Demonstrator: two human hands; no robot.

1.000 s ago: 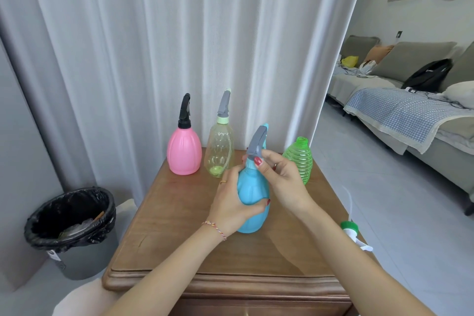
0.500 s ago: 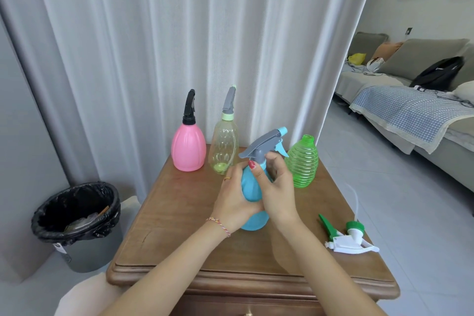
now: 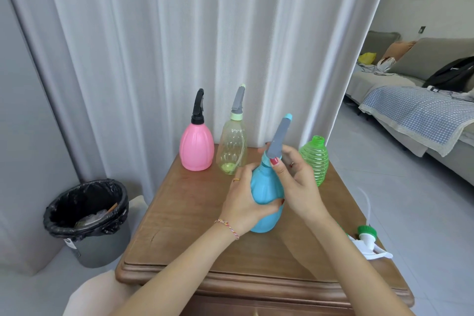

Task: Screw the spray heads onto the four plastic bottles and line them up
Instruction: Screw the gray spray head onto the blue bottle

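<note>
Third bottle in play. The left hand (image 3: 242,206) gripped the belly of the blue spray bottle (image 3: 265,197), which stood at the centre of the wooden table (image 3: 184,226), while the right hand (image 3: 295,182) pinched the collar just under the grey spray head (image 3: 279,137), thumb and fingers curled round the neck.

And there was the turn: half a second earlier that head's nozzle had swung out flat toward nine o'clock, and a second back it had pointed almost at the curtain. At this moment it stood steep again, tip up toward twelve o'clock. That reads as a rotation of the head on its thread, so I judged the screwing well under way, though whether it had seated tight could not be told.

The pink bottle (image 3: 196,147) with its black head and the clear yellowish bottle (image 3: 232,147) with its grey head stood side by side at eleven o'clock, in the same spots as before, both capped. The green ribbed bottle (image 3: 314,160) waited at two o'clock, mouth open, no head on. Its green-and-white spray head (image 3: 368,240) lay at four o'clock by the table's edge, partly behind the right forearm, where it had lain in the earlier view.

Two done, one turning, one to go, then the line-up.
</note>
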